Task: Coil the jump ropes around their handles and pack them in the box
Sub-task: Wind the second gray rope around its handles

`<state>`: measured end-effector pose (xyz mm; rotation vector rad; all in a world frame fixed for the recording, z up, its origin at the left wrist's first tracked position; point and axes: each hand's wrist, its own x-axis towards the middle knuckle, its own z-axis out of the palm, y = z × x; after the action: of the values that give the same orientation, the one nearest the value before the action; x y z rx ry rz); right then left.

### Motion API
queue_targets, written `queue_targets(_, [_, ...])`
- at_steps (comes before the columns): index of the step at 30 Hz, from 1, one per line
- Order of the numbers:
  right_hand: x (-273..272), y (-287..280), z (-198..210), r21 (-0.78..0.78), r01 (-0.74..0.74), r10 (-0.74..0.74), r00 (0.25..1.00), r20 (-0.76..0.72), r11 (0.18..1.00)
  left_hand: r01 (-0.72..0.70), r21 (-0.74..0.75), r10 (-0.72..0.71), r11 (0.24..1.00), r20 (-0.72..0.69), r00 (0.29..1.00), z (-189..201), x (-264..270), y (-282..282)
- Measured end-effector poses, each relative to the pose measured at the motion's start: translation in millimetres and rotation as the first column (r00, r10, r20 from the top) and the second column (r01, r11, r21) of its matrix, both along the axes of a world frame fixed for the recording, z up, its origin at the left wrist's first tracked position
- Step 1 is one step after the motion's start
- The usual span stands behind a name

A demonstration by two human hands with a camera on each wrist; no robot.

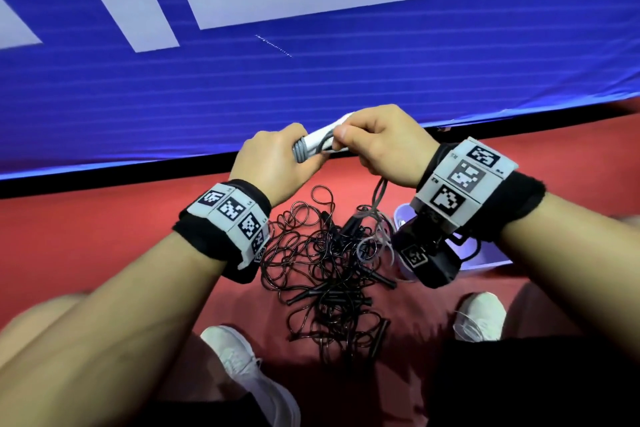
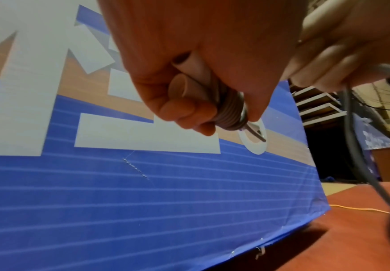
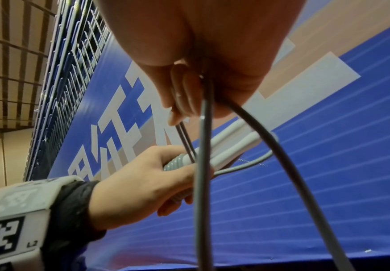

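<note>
The person's left hand [image 1: 273, 163] is clenched around the ribbed ends of a pair of pale grey plastic jump-rope handles [image 1: 323, 137], held side by side above the red floor [image 1: 86, 236], with several turns of grey rope already coiled tight around them next to the fingers. In the left wrist view the two handle butts [image 2: 189, 77] stick out of the fist, and the wound turns sit just beyond the curled fingers [image 2: 184, 111]. The right hand [image 1: 381, 146] has its grip closed on the grey cord [image 3: 204, 146], pinching it just beside the handles; from that pinch the cord hangs down in loose strands toward the floor. Below the hands, between the person's white sneakers [image 1: 242, 367], lies a tangled heap of thin black jump ropes with black handles [image 1: 325, 267], some grey cord loops resting on its right side. A pale lilac plastic box [image 1: 460, 250] sits on the floor just right of the heap, partly hidden behind the right wrist's camera. A blue banner with large white characters [image 1: 311, 73] stands behind the hands.
</note>
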<state>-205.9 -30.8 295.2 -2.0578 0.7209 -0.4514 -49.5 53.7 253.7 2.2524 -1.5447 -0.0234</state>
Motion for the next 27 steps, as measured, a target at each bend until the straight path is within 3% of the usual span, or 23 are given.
queue_targets(4, [-7,-13,5,-0.151,-0.107,0.051,0.941,-0.334,0.983,-0.079,0.016,0.079,0.997,-0.005,0.997,4,19,2])
queue_targets(6, [-11,-20,10,-0.191,-0.141,0.047,0.903,-0.426,0.972,-0.061,0.064,0.06,0.996,0.019,0.998,0,22,3])
queue_targets(11, [-10,-32,16,-0.273,-0.019,-0.051,0.968,-0.244,0.962,0.174,0.168,-0.169,0.97,-0.044,0.985,-3,11,6])
queue_targets(14, [-8,-44,10,-0.235,0.037,-0.067,0.99,-0.123,0.971,0.318,0.066,-0.305,0.946,-0.154,0.94,4,-4,10])
queue_targets(16, [-10,-49,7,-0.124,0.041,-0.047,0.998,-0.046,0.991,0.362,-0.007,-0.355,0.932,-0.214,0.91,10,-13,12])
queue_targets(21, [-15,-53,1,0.185,0.004,0.0,1.0,-0.021,0.983,0.311,-0.171,-0.353,0.935,-0.345,0.87,28,-25,16])
queue_targets(24, [-5,-46,-14,0.08,0.012,0.001,0.986,-0.164,0.997,0.243,-0.247,-0.331,0.938,-0.43,0.84,32,-22,15])
queue_targets(27, [13,-22,-31,0.318,-0.035,0.048,0.998,-0.032,0.947,0.156,-0.296,-0.284,0.942,-0.463,0.84,26,-16,12])
